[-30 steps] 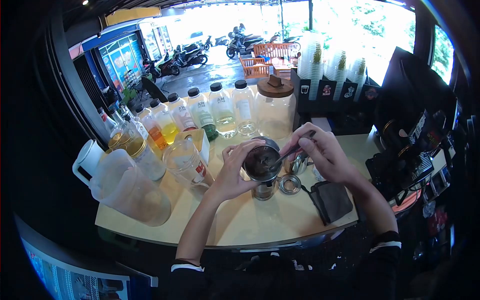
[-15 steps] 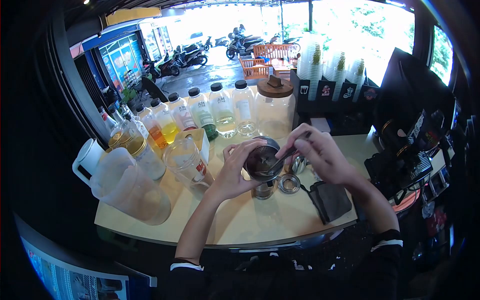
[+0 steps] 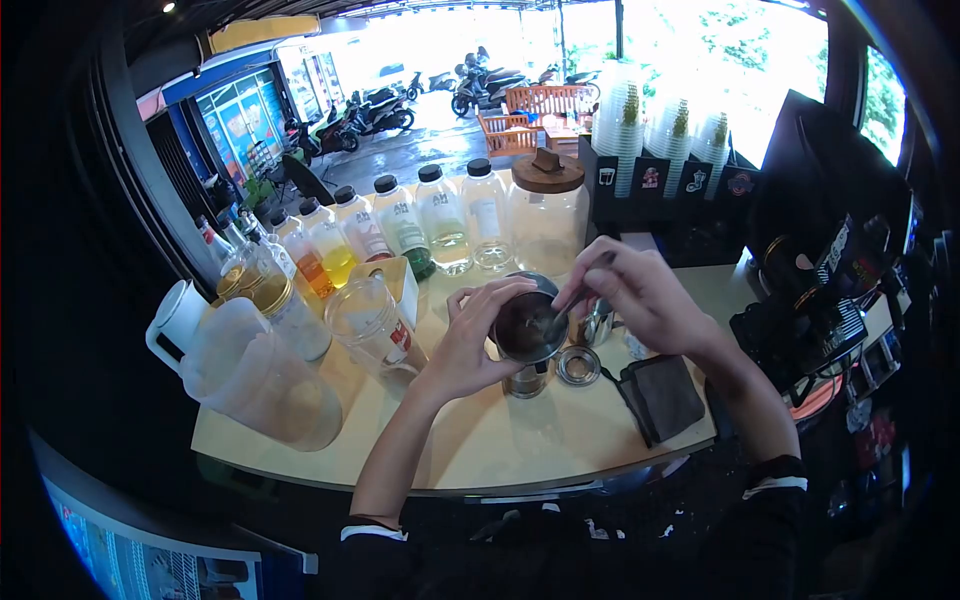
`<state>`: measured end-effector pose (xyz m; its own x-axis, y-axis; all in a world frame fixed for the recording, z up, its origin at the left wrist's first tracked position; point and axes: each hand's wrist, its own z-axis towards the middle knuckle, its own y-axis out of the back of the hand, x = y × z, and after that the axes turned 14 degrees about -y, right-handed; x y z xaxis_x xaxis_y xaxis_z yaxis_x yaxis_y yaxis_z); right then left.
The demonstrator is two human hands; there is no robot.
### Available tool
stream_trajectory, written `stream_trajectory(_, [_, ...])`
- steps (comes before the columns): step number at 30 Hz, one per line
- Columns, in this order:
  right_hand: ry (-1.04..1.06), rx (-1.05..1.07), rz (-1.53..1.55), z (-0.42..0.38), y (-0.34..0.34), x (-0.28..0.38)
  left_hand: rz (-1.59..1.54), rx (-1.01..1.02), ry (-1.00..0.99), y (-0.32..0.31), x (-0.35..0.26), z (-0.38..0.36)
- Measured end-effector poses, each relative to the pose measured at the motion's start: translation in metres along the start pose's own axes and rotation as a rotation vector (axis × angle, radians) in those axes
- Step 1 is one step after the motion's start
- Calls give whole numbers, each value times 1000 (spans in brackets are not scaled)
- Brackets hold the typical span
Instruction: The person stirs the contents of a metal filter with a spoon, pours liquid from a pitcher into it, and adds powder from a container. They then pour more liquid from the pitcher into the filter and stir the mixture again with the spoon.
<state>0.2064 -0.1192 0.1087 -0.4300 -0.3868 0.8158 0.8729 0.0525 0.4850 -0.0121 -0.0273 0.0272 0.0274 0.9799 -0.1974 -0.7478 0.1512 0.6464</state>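
My left hand (image 3: 472, 348) wraps around the side of a dark metal cup (image 3: 522, 340), whose mouth faces up towards me. A spoon (image 3: 562, 314) is pinched in my right hand (image 3: 645, 300), its lower end down inside the cup. What lies in the cup looks dark and is hard to make out. Directly below the cup is a small clear glass vessel (image 3: 525, 384), partly hidden by it. Close to my right hand are a round metal-rimmed piece (image 3: 578, 367) and a small shiny metal pitcher (image 3: 597, 326).
A folded dark cloth (image 3: 662, 400) lies at the right. On the left are a large plastic pitcher (image 3: 255, 375), a clear jar (image 3: 365, 325) and a white jug (image 3: 182, 318). Several syrup bottles (image 3: 445, 220) and a wooden-lidded jar (image 3: 548, 220) line the back, beside stacked cups (image 3: 620, 130).
My right hand has shifted slightly right, and the spoon has moved within the cup. My left hand still holds the cup in nearly the same place.
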Motion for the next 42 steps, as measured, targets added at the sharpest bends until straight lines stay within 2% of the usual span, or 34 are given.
stream_trajectory(6, [79, -47, -84, 2, 1, 3, 19, 19, -11, 0, -2, 3])
stream_trajectory(8, [29, 35, -105, 3, -3, 5, 32, 28, -16, -2, -2, 3])
stream_trajectory(16, [-35, 40, -112, 1, 0, 6, 46, 28, -8, -3, -1, 2])
stream_trajectory(18, [37, -47, 103, 0, -3, 2, 39, 16, -9, -3, -2, 3])
stream_trajectory(24, [-12, -56, 79, 2, 0, -8, 21, 16, 0, -3, -4, 3])
stream_trajectory(26, [57, -74, 96, 4, 2, -13, 27, 22, 13, -2, -4, 3])
stream_trajectory(28, [31, -11, 283, 2, 1, -12, 20, 25, 19, -2, -4, 3])
stream_trajectory(31, [-10, -4, 126, 5, 6, -17, 7, 17, 16, -2, -6, 4])
stream_trajectory(36, [-8, 14, 221, 8, 11, -4, 19, 26, 22, -1, -7, 5])
stream_trajectory(38, [39, 72, 1, 8, 13, -2, 25, 28, 16, -1, -7, 6])
stream_trajectory(42, [40, 53, 39, 9, 5, -4, 23, 33, 17, -2, -7, 4])
